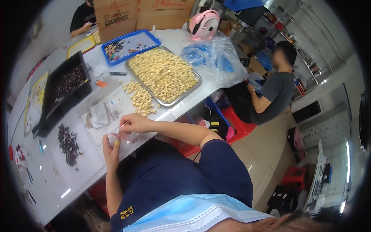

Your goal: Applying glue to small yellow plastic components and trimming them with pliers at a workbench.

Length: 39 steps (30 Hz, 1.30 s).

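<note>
At the table's front edge, my left hand (pixel 111 152) and my right hand (pixel 135 123) meet with fingertips pinched together. Between them is a small pinkish piece (pixel 123 135), too small to make out its kind. Something yellow shows at my left thumb. Just beyond my right hand lies a loose spread of small cream-coloured pieces (pixel 140 98). A metal tray (pixel 199 82) heaped with the same pieces stands behind it. Left of my hands is a pile of small dark pieces (pixel 68 145). A crumpled white tissue (pixel 99 115) lies on a stained white sheet.
A black bin (pixel 46 116) of dark pieces stands at the left. Farther back are a blue tray (pixel 148 38), cardboard boxes (pixel 162 15), a pink fan (pixel 205 25) and plastic bags (pixel 220 58). One person (pixel 276 92) sits at right, another at far left.
</note>
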Each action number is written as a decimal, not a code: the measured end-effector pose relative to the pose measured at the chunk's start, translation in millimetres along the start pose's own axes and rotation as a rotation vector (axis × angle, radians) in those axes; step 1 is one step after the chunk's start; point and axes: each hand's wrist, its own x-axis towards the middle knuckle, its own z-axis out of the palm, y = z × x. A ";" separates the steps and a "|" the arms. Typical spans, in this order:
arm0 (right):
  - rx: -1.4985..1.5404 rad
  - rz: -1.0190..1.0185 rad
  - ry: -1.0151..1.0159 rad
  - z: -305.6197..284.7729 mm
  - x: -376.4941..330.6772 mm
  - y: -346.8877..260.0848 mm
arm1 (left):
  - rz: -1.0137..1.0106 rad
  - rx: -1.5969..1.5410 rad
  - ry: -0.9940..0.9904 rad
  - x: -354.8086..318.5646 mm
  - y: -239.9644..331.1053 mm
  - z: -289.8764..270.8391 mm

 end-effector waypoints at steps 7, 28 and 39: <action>0.108 -0.108 0.045 -6.8 1.0 -6.0 | -0.074 -0.030 -0.126 -0.2 7.3 10.9; -0.840 -0.189 -0.357 -44.3 -15.4 -34.5 | -0.165 0.266 -0.176 -4.6 -2.7 54.0; -0.339 0.805 -1.024 -53.9 6.3 -70.1 | 0.062 0.395 -0.395 0.7 18.9 38.1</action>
